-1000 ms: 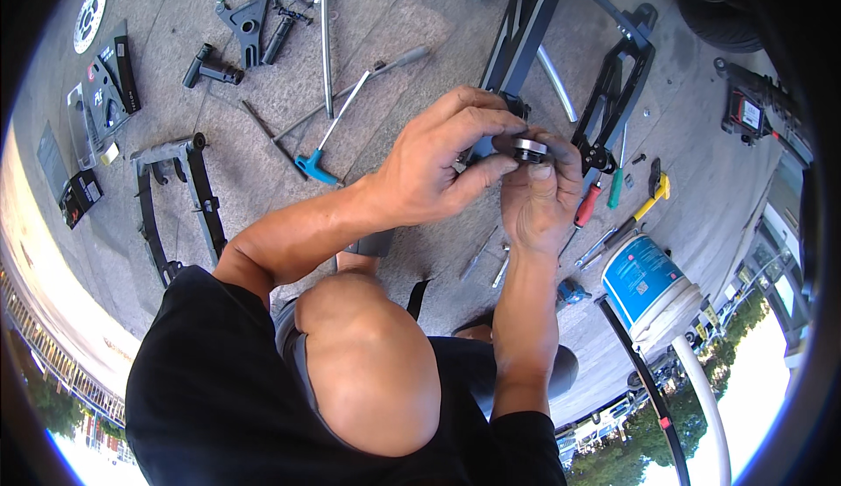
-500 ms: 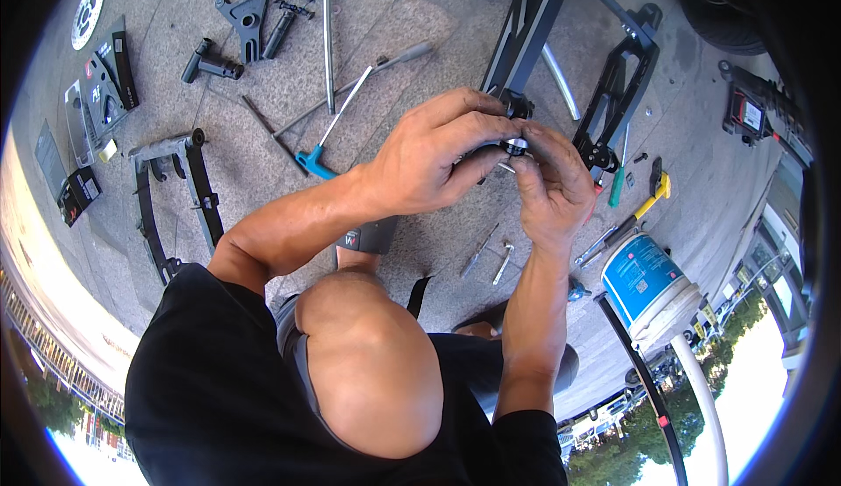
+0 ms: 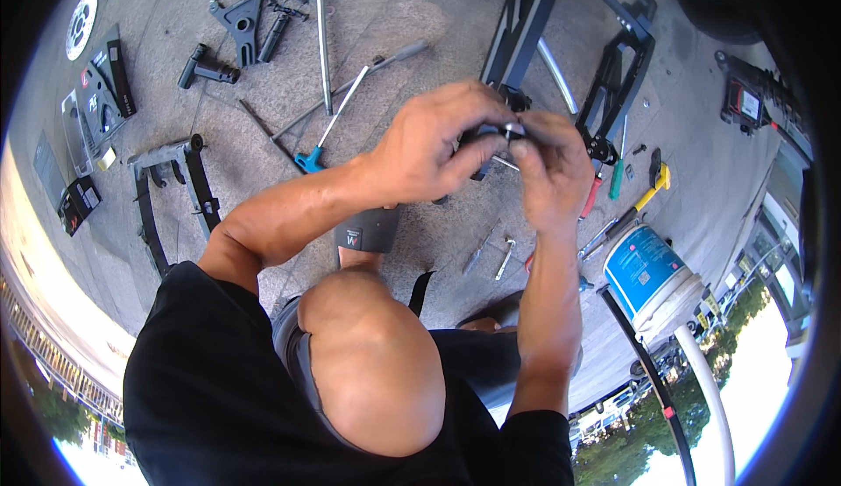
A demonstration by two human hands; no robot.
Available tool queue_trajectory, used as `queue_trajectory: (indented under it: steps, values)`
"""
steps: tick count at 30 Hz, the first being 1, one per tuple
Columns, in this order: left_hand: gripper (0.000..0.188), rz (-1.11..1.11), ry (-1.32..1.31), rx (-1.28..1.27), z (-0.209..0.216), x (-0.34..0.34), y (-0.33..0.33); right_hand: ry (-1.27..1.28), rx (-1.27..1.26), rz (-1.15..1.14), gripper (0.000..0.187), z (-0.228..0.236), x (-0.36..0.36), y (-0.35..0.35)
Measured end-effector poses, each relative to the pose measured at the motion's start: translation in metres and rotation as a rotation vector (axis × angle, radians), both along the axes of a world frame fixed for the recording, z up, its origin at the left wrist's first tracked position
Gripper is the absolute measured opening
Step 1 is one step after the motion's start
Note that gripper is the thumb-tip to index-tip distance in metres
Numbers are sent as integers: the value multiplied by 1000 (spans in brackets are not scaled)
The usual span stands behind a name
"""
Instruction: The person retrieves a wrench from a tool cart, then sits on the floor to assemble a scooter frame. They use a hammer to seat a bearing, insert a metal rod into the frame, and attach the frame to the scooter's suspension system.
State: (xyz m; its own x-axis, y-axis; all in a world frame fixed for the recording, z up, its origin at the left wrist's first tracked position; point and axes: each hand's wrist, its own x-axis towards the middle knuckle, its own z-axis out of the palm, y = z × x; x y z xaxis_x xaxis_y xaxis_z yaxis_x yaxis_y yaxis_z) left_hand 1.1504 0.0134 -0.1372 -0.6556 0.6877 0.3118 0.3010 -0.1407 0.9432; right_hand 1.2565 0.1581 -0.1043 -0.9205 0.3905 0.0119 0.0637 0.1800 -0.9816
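Note:
Between my two hands is a small round part (image 3: 511, 130), silver with dark edges; its exact kind is mostly hidden by the fingers. My left hand (image 3: 435, 143) comes from the left, with thumb and fingers closed around one side of it. From the other side my right hand (image 3: 557, 171) pinches it between thumb and fingertips, which look smudged dark. Just beyond the hands stands a large black metal frame (image 3: 523, 26) with two long arms. Its lower end is partly covered by my fingers.
On the paved ground lie a blue-handled T-wrench (image 3: 308, 160), a black forked frame (image 3: 203, 197), a triangular black bracket (image 3: 243, 24) and a long metal rod (image 3: 322, 48). At right are a yellow-and-black hammer (image 3: 644, 204), a green-handled screwdriver (image 3: 617, 179) and a blue-and-white bucket (image 3: 644, 267).
The small part has turned a little between my fingers, and both hands have shifted slightly. My right forearm has moved a bit to the right. The view has tilted slightly.

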Motion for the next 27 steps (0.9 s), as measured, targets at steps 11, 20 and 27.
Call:
queue_trajectory:
  steps: [11,20,27]
  values:
    - [25,73,-172,284,8,-14,102,-151,51,-128,28,47,-21,90]
    - [21,-150,-140,226,12,-30,105,-146,195,-33,41,71,-28,101]
    - [17,-58,-255,372,11,-26,99,-183,230,102,26,70,-47,93]
